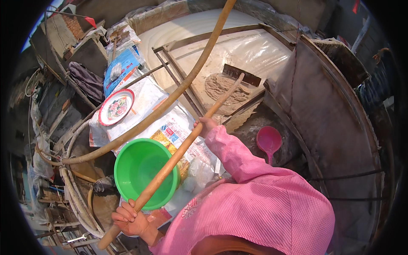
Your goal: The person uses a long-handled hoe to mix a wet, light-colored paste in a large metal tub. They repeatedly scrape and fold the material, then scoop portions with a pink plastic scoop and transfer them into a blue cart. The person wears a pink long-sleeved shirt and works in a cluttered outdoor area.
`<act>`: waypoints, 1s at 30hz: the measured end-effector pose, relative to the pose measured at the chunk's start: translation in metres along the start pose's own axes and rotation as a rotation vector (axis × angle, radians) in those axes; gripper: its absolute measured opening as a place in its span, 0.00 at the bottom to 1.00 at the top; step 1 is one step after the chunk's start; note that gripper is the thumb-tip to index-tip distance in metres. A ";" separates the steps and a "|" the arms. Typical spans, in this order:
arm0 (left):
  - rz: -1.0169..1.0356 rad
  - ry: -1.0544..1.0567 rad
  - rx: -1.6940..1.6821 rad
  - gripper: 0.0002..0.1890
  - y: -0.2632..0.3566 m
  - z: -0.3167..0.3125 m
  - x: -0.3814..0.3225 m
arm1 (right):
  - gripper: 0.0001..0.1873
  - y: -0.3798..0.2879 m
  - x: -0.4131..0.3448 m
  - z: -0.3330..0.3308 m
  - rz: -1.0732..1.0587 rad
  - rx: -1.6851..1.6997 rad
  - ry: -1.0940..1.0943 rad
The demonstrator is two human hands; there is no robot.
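A long wooden handle [179,155] runs from the lower left to a dark, flat scraper blade [241,75]. My left hand [130,220] grips the handle near its butt end. Farther up, my right hand [207,125] wraps around the shaft. The blade stands beside a mound of wet, grey-brown paste [223,87] in a shallow framed trough [188,51] with a pale, wet floor. Beneath the handle sits a green plastic basin [137,169], next to my left hand. A pink plastic ladle [269,140] lies right of my right arm.
A ribbed tan hose [143,127] arches across printed white sacks [178,119]. An enamel plate with a red rim [116,107] rests on the sacks. A large sheet-covered slope [325,105] rises at right. Coiled hoses [75,194] and clutter line the left.
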State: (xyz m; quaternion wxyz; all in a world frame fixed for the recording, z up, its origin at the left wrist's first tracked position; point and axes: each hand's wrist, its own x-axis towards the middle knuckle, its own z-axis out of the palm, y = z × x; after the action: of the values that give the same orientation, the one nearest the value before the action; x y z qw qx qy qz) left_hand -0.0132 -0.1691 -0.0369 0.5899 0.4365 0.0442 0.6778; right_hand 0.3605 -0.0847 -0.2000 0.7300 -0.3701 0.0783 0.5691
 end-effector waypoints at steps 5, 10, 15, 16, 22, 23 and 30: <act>0.095 -0.074 0.049 0.17 0.021 -0.015 -0.011 | 0.06 -0.017 -0.038 0.033 -0.079 -0.055 -0.076; 0.024 0.065 -0.054 0.16 -0.011 -0.006 -0.011 | 0.09 -0.093 -0.054 0.069 -0.336 -0.160 -0.315; -0.135 0.041 -0.102 0.14 -0.067 0.006 -0.018 | 0.08 -0.158 -0.020 0.055 -0.392 -0.077 -0.354; -0.179 0.130 -0.072 0.13 -0.076 0.006 -0.020 | 0.09 -0.157 -0.002 0.045 -0.390 -0.085 -0.337; -0.448 0.342 0.355 0.10 -0.117 -0.011 -0.059 | 0.08 -0.059 0.086 -0.034 0.024 -0.091 0.279; -0.462 0.265 0.640 0.10 -0.112 -0.018 -0.068 | 0.08 -0.047 0.086 -0.041 0.029 -0.124 0.342; -0.250 0.184 0.334 0.12 -0.073 -0.056 -0.069 | 0.08 -0.054 0.024 0.006 -0.064 0.089 -0.081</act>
State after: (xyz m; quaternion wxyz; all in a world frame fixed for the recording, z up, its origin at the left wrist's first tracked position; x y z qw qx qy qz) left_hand 0.0013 -0.1795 -0.1503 0.5825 0.4555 0.2630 0.6197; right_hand 0.4145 -0.0669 -0.1847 0.7661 -0.3162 0.0623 0.5561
